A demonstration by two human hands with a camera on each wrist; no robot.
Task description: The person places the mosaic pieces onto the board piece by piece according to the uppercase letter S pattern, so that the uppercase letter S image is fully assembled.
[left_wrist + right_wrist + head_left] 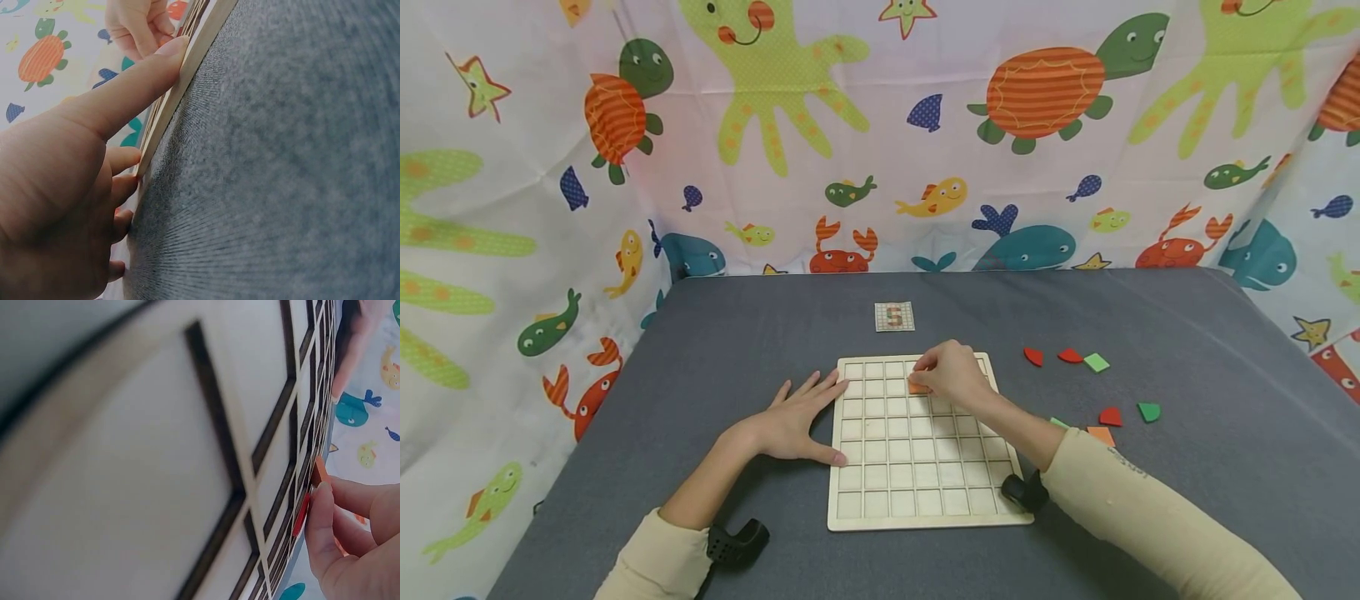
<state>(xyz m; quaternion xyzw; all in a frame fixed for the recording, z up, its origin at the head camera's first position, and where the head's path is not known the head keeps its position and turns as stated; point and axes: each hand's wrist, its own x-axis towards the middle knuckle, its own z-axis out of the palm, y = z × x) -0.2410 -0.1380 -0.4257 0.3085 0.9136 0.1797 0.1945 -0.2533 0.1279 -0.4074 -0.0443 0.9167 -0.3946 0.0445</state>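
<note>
A pale wooden board (891,523) with a grid of square cells lies on the table. My left hand (793,423) rests at its left edge, thumb and fingers spread and touching the frame. Over the far rows, my right hand (955,373) pinches an orange square tile (917,388) between thumb and fingers. In the right wrist view this orange tile (321,470) stands tilted against the grid. Just beside it, a red piece (301,515) sits at the board; in the head view the right hand hides that spot.
Behind the board lies a small card (894,317) with a gridded colour pattern. To the right are loose pieces: red quarter-rounds (1070,356), a light green square (1096,362), a green piece (1148,412) and an orange square (1101,436). A printed curtain (880,225) borders the grey table (760,325).
</note>
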